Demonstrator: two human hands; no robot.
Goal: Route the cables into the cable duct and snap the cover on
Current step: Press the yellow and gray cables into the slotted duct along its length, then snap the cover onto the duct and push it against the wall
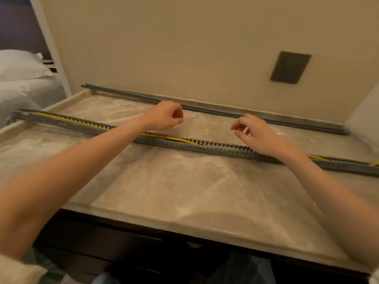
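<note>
A long grey slotted cable duct (215,149) lies across the marble desk top from left to right. A yellow cable (176,139) runs inside it and comes out at the right end. The grey duct cover (215,110) lies along the foot of the wall, behind the duct. My left hand (164,115) hovers above the desk between duct and cover, fingers curled loosely with nothing in them. My right hand (256,132) hovers just past the duct and just in front of the cover, fingers apart, holding nothing.
The marble desk top (184,191) has a raised rim at the left and a dark front edge near me. A grey wall socket (290,67) sits on the beige wall. A bed with a white pillow (20,64) stands at the left.
</note>
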